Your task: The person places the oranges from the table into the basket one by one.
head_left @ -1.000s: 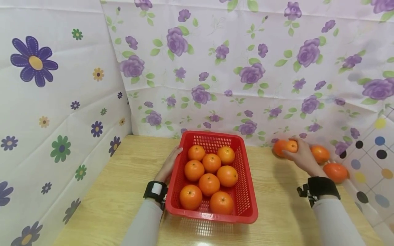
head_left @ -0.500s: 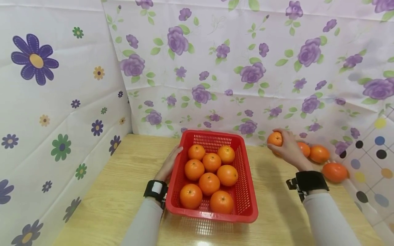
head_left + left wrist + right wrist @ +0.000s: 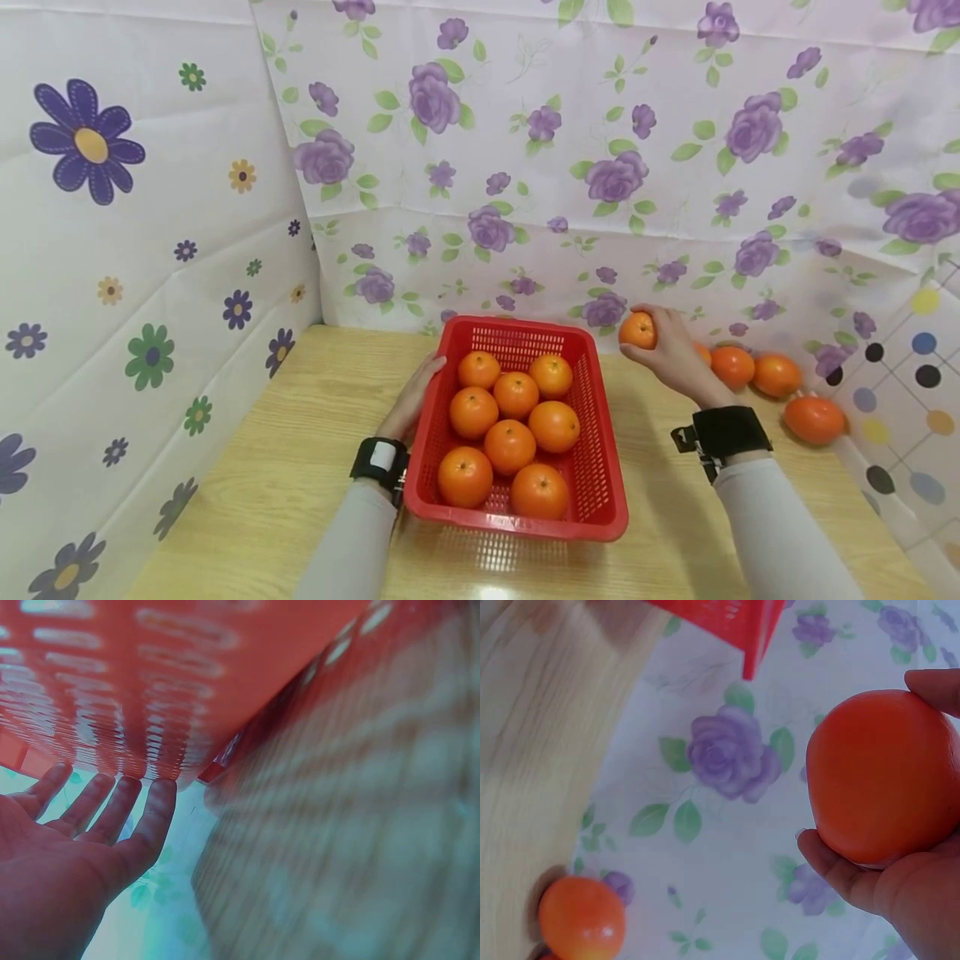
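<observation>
My right hand (image 3: pixel 670 354) holds an orange (image 3: pixel 637 331) up near the back wall, to the right of the red basket (image 3: pixel 517 523). In the right wrist view the thumb and fingers clasp the orange (image 3: pixel 881 780) from two sides. Several oranges (image 3: pixel 510 448) lie inside the basket, with red floor showing between some of them. My left hand (image 3: pixel 412 400) is at the basket's left side. From the left wrist view, its fingers are extended, fingertips right at the slotted basket wall (image 3: pixel 195 675).
Several more oranges (image 3: pixel 732 367) lie in a row on the wooden table (image 3: pixel 285 467) at the far right, one partly hidden behind my right hand. A flower-printed cloth (image 3: pixel 480 167) stands as a wall at the back, with patterned side walls left and right.
My right hand has lifted an orange from the row at the right and carried it leftward toward the basket. The left hand and the basket have stayed in place.
</observation>
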A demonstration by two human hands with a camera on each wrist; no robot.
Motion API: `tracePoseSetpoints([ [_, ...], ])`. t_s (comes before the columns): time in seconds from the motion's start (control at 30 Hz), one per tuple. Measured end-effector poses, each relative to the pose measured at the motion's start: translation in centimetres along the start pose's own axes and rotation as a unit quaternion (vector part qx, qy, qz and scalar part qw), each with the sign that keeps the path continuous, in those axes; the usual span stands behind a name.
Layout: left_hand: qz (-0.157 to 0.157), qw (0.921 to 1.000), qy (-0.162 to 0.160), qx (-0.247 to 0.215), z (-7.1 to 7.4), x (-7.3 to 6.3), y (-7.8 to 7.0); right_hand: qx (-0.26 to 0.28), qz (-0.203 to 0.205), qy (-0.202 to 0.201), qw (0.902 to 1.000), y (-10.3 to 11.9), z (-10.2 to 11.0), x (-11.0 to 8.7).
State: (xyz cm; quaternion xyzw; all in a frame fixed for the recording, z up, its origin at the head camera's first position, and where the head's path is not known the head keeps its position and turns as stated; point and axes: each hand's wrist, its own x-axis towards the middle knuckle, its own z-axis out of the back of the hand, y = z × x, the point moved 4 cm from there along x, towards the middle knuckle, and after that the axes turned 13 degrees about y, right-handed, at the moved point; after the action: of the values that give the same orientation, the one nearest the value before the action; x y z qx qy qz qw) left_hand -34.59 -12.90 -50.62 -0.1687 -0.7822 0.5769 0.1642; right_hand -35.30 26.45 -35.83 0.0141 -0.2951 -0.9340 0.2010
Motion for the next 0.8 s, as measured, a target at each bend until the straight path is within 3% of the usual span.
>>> tracePoseSetpoints([
  [0.17,-0.001,1.0000,0.000,0.002,0.1,0.1,0.0,0.009,0.009,0.005,0.9999,1.5,-0.1,0.8],
  [0.47,0.011,0.9999,-0.006,0.010,0.3,-0.1,0.1,0.007,0.063,0.030,0.9975,4.1,-1.6,2.8],
  [0.8,0.010,0.9998,-0.004,0.016,0.2,0.1,0.1,-0.002,0.056,0.068,0.9962,6.4,-3.7,4.2],
])
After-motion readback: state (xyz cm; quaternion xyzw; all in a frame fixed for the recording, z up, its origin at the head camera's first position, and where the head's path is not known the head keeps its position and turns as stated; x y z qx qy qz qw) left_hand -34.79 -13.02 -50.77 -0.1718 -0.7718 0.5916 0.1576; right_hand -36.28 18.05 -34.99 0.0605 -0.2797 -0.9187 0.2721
